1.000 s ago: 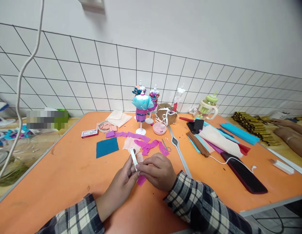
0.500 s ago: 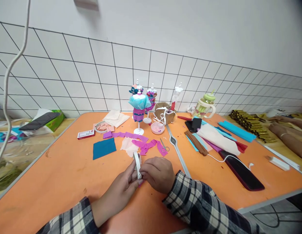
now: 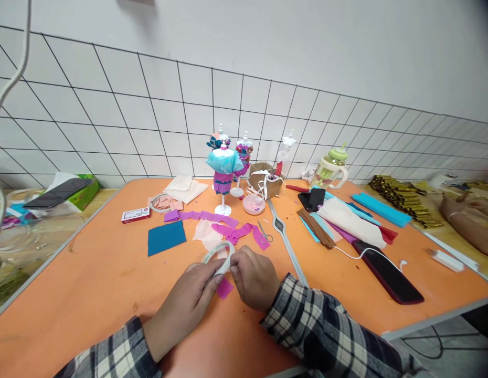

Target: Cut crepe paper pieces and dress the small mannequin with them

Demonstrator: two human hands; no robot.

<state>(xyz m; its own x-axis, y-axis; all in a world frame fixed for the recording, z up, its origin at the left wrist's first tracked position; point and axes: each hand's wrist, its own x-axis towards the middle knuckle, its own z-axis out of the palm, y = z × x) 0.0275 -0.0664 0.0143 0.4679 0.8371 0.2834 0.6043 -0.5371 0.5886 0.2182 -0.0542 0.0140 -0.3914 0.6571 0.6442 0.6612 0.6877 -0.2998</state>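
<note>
My left hand (image 3: 189, 299) grips a white tape roll (image 3: 227, 258) between thumb and fingers, low over the orange table (image 3: 110, 294). On the roll's right side, my right hand (image 3: 254, 275) is pinched at its edge; whatever lies between those fingertips is too small to make out. A small magenta paper piece (image 3: 225, 288) shows just under the roll. Beyond the hands are a pale pink crumpled paper (image 3: 208, 234), a magenta strip (image 3: 232, 232) and small scissors (image 3: 264, 235).
Behind stand a dress form in a blue and purple paper dress (image 3: 222, 170), a pink bowl (image 3: 254, 205) and a brown box (image 3: 265, 181). A phone (image 3: 389, 273) and a bottle (image 3: 330, 168) are right. Another person's hand (image 3: 464, 215) rests far right.
The tape roll has turned so that its ring opening shows more. The magenta piece under it is more visible. My right hand has shifted slightly, and the view has moved a little.
</note>
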